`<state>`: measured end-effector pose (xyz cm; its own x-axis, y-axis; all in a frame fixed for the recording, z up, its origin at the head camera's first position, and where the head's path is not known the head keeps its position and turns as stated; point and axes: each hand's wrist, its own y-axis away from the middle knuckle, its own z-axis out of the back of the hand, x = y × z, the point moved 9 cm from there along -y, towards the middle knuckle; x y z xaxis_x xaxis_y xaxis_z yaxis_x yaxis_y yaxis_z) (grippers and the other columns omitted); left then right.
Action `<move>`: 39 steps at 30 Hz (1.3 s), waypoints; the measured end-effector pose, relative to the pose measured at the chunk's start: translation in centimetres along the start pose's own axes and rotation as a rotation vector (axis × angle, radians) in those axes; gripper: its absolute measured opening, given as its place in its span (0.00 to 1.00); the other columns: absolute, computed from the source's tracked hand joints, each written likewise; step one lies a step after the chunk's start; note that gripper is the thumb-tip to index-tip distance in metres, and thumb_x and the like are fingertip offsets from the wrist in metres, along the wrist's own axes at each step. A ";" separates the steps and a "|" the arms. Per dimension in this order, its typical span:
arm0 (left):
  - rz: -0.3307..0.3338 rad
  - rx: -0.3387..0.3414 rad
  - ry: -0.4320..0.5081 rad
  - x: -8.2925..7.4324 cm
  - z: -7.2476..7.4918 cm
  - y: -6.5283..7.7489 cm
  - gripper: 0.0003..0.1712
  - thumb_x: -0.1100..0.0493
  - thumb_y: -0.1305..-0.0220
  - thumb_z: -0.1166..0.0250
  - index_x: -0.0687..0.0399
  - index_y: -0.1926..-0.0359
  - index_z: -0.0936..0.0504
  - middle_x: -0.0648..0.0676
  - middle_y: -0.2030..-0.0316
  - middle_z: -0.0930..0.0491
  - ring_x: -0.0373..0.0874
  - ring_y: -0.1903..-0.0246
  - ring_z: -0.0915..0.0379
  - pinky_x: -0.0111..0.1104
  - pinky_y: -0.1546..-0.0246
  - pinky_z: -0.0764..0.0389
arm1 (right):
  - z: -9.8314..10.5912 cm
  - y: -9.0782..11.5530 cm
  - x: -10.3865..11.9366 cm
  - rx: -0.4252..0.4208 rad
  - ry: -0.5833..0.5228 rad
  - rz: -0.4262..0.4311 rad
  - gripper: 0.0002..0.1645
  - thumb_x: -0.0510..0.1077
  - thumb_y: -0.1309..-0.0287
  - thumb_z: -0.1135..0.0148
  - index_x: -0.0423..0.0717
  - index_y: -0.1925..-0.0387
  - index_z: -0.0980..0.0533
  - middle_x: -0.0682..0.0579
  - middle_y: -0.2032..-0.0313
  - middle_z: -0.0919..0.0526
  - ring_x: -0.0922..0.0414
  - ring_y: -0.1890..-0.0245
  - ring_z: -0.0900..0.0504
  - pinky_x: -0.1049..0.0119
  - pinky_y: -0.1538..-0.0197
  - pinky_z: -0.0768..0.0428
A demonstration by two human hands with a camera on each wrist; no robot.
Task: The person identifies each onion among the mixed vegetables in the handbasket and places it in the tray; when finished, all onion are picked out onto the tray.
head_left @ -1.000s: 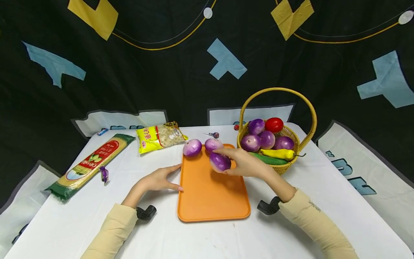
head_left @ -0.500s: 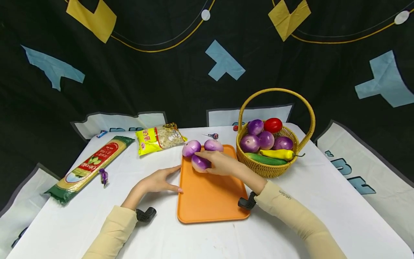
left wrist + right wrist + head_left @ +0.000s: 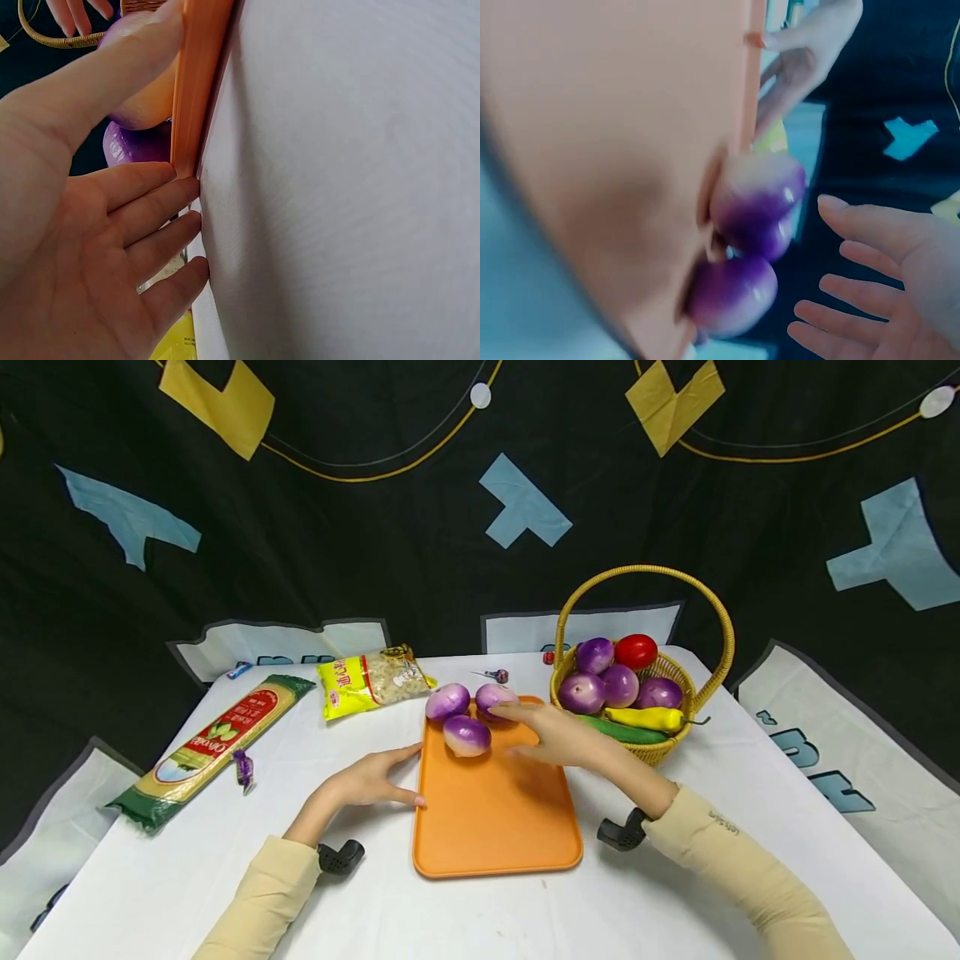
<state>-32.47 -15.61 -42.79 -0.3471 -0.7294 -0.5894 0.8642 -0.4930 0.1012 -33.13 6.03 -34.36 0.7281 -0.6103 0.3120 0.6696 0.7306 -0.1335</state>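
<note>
The orange tray (image 3: 495, 827) lies on the white table with three purple-and-white onions at its far end. The nearest onion (image 3: 467, 737) touches or nearly touches the left onion (image 3: 447, 702); the other onion (image 3: 492, 697) sits behind my right fingers. My right hand (image 3: 562, 737) hovers over the tray's right side, holding nothing, and its fingers look spread in the right wrist view. My left hand (image 3: 371, 779) rests at the tray's left edge. In the left wrist view its thumb and straight fingertips (image 3: 161, 171) touch the rim.
A wicker basket (image 3: 647, 755) of onions, a red tomato (image 3: 636, 651), a yellow pepper (image 3: 647, 718) and a cucumber (image 3: 626, 730) stands right of the tray. Left lie a noodle packet (image 3: 217, 747), a yellow bag (image 3: 375, 681) and a purple candy (image 3: 243, 770). A lollipop (image 3: 498, 676) lies behind.
My right hand carried an onion left, set it down in front of the left onion, let go and drew back to the right. My left hand has stayed at the tray's edge.
</note>
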 end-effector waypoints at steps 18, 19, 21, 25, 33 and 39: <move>0.008 0.009 -0.006 -0.1 0.6 0.1 0.56 0.41 0.49 0.26 0.63 0.28 0.43 0.66 0.31 0.42 0.63 0.32 0.47 0.54 0.32 0.44 | 9.9 2.8 -9.9 0.058 0.141 -0.176 0.29 0.42 0.46 0.29 0.41 0.42 0.24 0.40 0.52 0.17 0.41 0.51 0.19 0.47 0.51 0.18; 0.007 0.008 -0.007 0.0 0.6 0.1 0.56 0.41 0.49 0.26 0.63 0.28 0.43 0.66 0.31 0.41 0.63 0.32 0.47 0.53 0.32 0.44 | 10.1 2.8 -10.7 0.066 0.152 -0.196 0.29 0.41 0.46 0.29 0.41 0.42 0.24 0.40 0.52 0.17 0.41 0.52 0.19 0.47 0.52 0.18; 0.007 0.007 -0.004 0.0 0.6 0.1 0.56 0.41 0.49 0.26 0.63 0.28 0.43 0.66 0.31 0.41 0.63 0.32 0.47 0.53 0.32 0.44 | 10.5 2.5 -12.0 0.076 0.178 -0.220 0.28 0.40 0.46 0.30 0.41 0.42 0.24 0.39 0.51 0.18 0.42 0.51 0.20 0.46 0.49 0.19; 0.014 0.010 -0.001 0.0 0.5 0.1 0.57 0.41 0.50 0.26 0.63 0.28 0.43 0.66 0.31 0.42 0.63 0.32 0.47 0.53 0.31 0.45 | 10.6 1.8 -14.0 0.084 0.182 -0.255 0.26 0.40 0.44 0.31 0.39 0.43 0.23 0.37 0.49 0.19 0.40 0.49 0.21 0.43 0.46 0.22; 0.018 0.007 0.008 0.0 0.4 0.2 0.56 0.42 0.49 0.26 0.64 0.28 0.43 0.66 0.31 0.42 0.63 0.32 0.48 0.53 0.31 0.45 | 9.4 -0.3 -17.3 0.052 0.090 -0.381 0.29 0.42 0.44 0.31 0.39 0.42 0.25 0.36 0.47 0.22 0.39 0.45 0.25 0.41 0.40 0.28; 0.015 0.010 0.020 0.0 0.1 0.1 0.57 0.41 0.50 0.26 0.62 0.28 0.43 0.66 0.31 0.42 0.63 0.32 0.48 0.54 0.31 0.45 | 8.3 -0.7 -19.2 0.049 0.051 -0.467 0.31 0.41 0.45 0.30 0.40 0.40 0.27 0.35 0.46 0.23 0.38 0.44 0.27 0.40 0.41 0.28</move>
<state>-32.38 -15.70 -42.65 -0.3267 -0.7275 -0.6034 0.8656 -0.4866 0.1180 -48.81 19.72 -32.46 0.3582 -0.8904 0.2810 0.9203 0.3874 0.0544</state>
